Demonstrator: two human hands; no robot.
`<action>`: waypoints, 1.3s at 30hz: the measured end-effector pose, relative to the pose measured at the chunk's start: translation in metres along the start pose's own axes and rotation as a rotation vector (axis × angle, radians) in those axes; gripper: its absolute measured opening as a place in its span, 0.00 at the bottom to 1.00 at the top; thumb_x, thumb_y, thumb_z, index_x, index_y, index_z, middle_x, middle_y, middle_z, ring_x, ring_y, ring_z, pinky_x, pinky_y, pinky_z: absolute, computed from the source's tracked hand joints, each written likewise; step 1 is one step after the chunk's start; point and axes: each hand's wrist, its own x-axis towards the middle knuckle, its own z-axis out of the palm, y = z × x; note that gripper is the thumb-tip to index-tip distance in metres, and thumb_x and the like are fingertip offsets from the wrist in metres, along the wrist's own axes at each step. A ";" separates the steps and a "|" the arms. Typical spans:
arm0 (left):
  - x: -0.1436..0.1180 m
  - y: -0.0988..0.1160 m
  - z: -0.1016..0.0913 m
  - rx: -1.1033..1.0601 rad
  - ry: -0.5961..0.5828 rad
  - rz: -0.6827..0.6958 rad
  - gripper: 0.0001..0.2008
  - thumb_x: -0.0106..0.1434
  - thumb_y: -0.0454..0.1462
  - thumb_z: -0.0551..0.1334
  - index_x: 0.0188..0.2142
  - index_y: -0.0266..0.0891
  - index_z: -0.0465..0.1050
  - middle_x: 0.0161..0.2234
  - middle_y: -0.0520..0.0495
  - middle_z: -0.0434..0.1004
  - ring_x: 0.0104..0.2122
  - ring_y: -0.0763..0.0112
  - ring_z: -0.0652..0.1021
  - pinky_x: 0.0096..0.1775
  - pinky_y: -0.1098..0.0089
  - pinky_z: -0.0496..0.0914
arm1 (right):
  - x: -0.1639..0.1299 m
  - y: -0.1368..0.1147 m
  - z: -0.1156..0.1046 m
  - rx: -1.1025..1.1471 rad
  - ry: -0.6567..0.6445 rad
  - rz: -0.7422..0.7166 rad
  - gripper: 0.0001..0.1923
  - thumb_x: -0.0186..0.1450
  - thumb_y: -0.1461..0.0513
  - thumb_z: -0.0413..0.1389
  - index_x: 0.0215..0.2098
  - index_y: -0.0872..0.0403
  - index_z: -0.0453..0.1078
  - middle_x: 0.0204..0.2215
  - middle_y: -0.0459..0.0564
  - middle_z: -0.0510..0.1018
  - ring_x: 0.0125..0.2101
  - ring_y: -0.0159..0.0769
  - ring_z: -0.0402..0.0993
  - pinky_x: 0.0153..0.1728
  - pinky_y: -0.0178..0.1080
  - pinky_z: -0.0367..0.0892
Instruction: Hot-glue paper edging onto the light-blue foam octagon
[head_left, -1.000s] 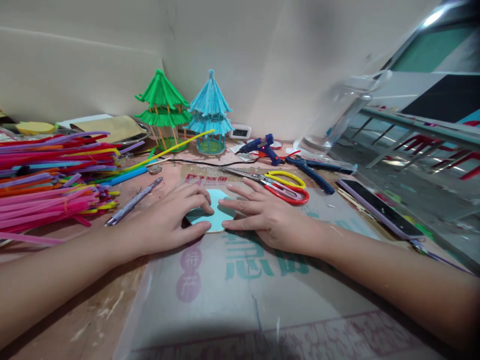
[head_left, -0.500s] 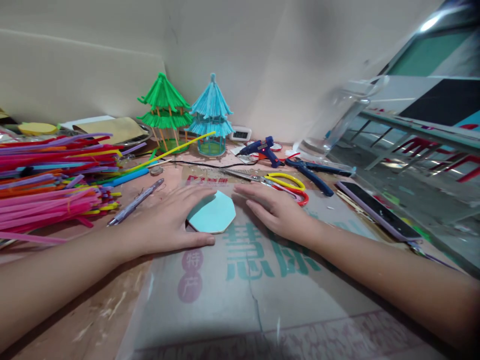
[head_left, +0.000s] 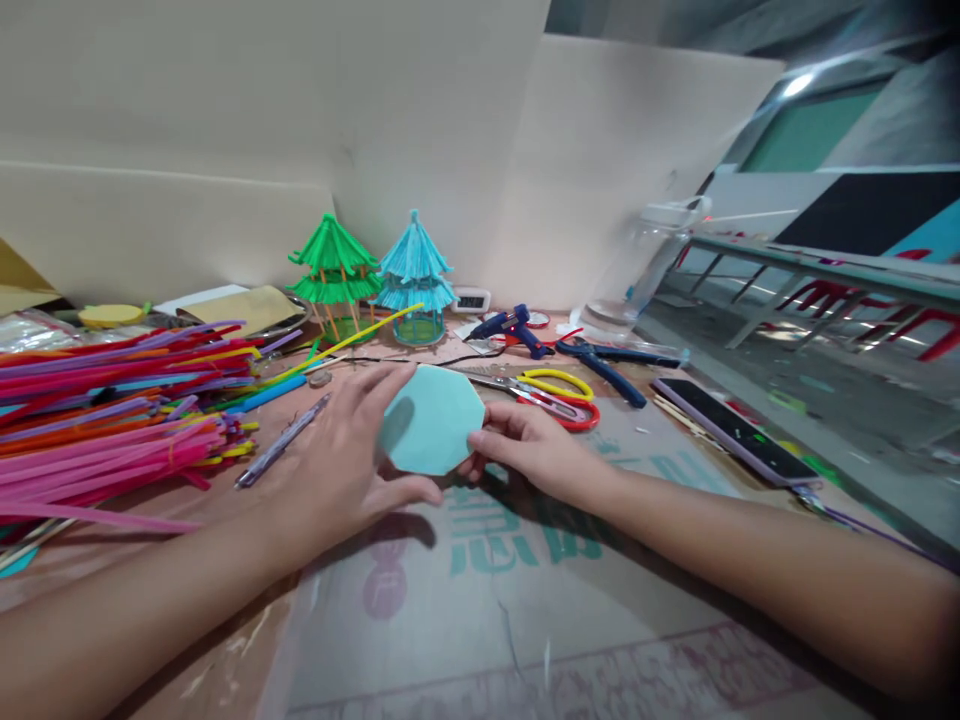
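A light blue octagonal piece of card is raised at a tilt above the printed cardboard sheet. My right hand pinches its right edge, thumb on the face and fingers behind. At the card's left side is my left hand, fingers spread and thumb stretched out below; it casts a shadow on the card. Whether its fingertips touch the edge I cannot tell. Just behind my right hand lie scissors with yellow and red handles.
Bundles of coloured pipe cleaners and a pen lie left. Green and blue pavilion models stand at the back, beside a small clock. Rightward are a glue gun, pliers, a phone and a clear jug.
The octagon has come up off the cardboard sheet and tilted. My right hand, open before, has closed on its right edge. The camera view has tipped upward.
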 end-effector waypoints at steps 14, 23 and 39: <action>0.005 0.003 0.003 -0.595 -0.243 -0.497 0.19 0.67 0.52 0.58 0.32 0.39 0.70 0.24 0.54 0.71 0.23 0.73 0.72 0.25 0.73 0.66 | 0.002 0.005 -0.002 -0.175 0.105 -0.056 0.18 0.61 0.51 0.63 0.42 0.54 0.69 0.31 0.44 0.75 0.26 0.30 0.71 0.25 0.32 0.68; 0.008 0.016 -0.004 -0.543 -0.345 -0.445 0.17 0.63 0.51 0.60 0.33 0.40 0.72 0.28 0.50 0.76 0.27 0.68 0.76 0.26 0.72 0.69 | -0.011 -0.001 0.004 -0.357 0.018 -0.148 0.18 0.70 0.49 0.51 0.34 0.54 0.68 0.26 0.44 0.68 0.24 0.30 0.66 0.23 0.32 0.64; 0.004 0.028 -0.017 -0.335 -0.319 -0.155 0.21 0.71 0.43 0.45 0.23 0.41 0.60 0.20 0.52 0.67 0.21 0.72 0.68 0.26 0.71 0.63 | -0.017 -0.007 0.006 -0.520 -0.058 -0.290 0.15 0.71 0.53 0.51 0.34 0.55 0.68 0.28 0.45 0.71 0.28 0.30 0.65 0.29 0.32 0.64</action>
